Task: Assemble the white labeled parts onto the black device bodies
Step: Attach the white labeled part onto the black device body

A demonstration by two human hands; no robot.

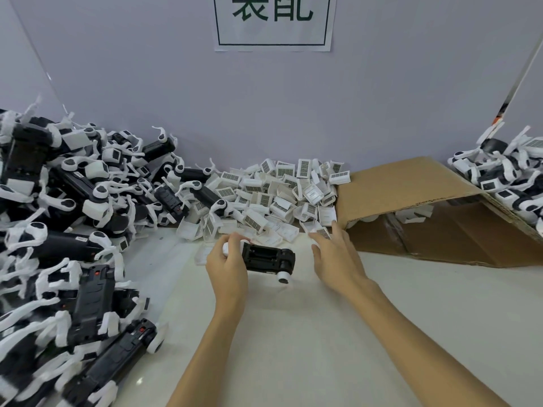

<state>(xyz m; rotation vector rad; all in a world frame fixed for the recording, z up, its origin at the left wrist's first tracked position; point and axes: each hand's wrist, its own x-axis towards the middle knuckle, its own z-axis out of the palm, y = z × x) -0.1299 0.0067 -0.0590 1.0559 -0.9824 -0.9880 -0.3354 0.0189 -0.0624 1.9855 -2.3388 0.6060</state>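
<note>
Fingers of the left hand [227, 264] grip one black device body [266, 257] just above the bench [308, 333]; the right hand [335, 261], fingers released, reaches toward the far heap of white labeled parts [282, 190].

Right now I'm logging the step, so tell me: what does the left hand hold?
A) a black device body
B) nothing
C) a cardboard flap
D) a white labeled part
A: the left hand grips one end of a black device body above the table, while the right hand reaches open toward the pile of white labeled parts.
</note>
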